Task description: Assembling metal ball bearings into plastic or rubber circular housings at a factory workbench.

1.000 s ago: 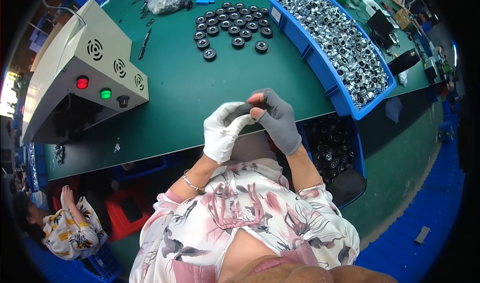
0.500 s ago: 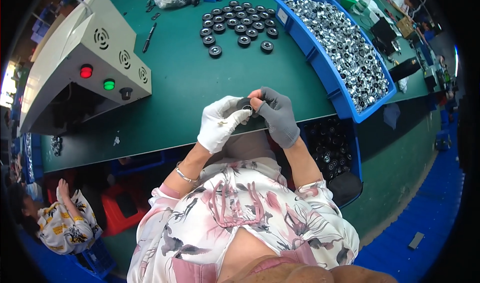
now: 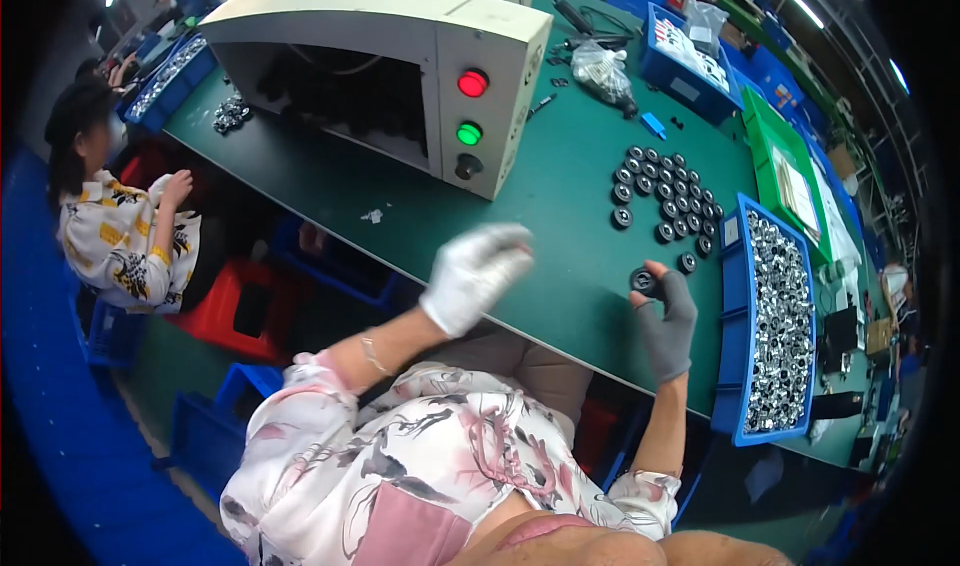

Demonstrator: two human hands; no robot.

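Wheels (image 3: 668,209), approx 2 dozen, sit grouped on table (image 3: 580,266) beyond R hand's (image 3: 668,328) fingers, prob. done. One black wheel (image 3: 643,282) is pinched btwn R thumb & forefinger, not yet w/ group; can't tell if touching table. L hand (image 3: 478,274) blurred, fingers curled, grip unclear. Silver parts (image 3: 778,326) nearly fill blue bin (image 3: 733,366) right of R fingers: prob. plenty left.

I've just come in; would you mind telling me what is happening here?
The grey-gloved right hand holds a black wheel over the green table, near a group of similar wheels. The white-gloved left hand is apart from it, above the table's front edge, too blurred to tell whether it holds anything. A blue bin of metal parts stands on the right, and a cream machine on the left.
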